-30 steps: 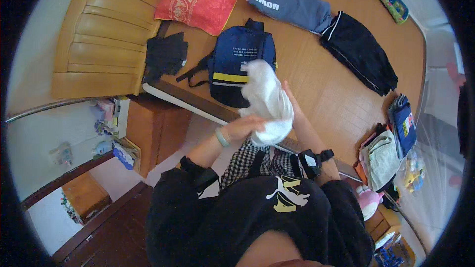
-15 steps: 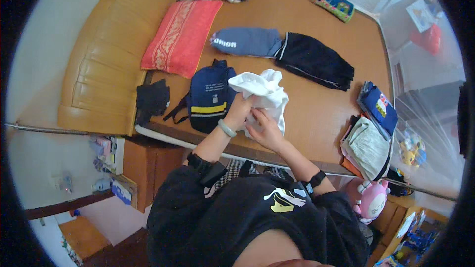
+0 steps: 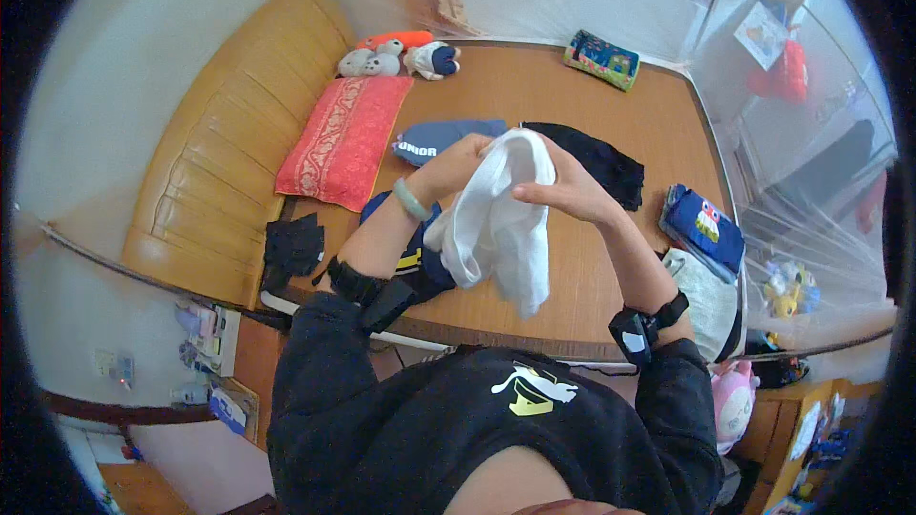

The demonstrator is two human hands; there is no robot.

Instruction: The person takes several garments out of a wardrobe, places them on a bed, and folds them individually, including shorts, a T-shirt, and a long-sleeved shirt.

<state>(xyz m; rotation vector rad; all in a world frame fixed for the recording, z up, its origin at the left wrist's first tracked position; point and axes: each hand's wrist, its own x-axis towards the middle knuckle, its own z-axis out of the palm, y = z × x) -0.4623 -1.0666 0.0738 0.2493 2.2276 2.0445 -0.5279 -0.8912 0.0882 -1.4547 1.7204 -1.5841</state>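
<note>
A white garment (image 3: 510,234) hangs in loose folds in front of me, above the near part of the bed; its exact kind cannot be made out. My left hand (image 3: 469,160) grips its upper left edge, with the fingers partly behind the cloth. On the other side, my right hand (image 3: 575,186) holds the upper right edge, thumb at the front and fingers hidden behind. Below and left of the garment lies a dark blue backpack (image 3: 412,259) with a yellow stripe, partly covered by my left forearm. Beyond the hands are a grey-blue garment (image 3: 444,136) and a black garment (image 3: 611,167).
On the bed (image 3: 611,257) lie a red pillow (image 3: 343,138), black cloth (image 3: 294,244), a patterned roll (image 3: 603,59) and stuffed toys (image 3: 382,59). Folded clothes (image 3: 703,229) are stacked at the right edge, beside netting (image 3: 821,229). A tan headboard (image 3: 234,133) borders the left.
Both hands have lifted the white garment and spread its upper edge wider. My right hand has moved up and right to that edge. The view has tilted up, showing the window.
</note>
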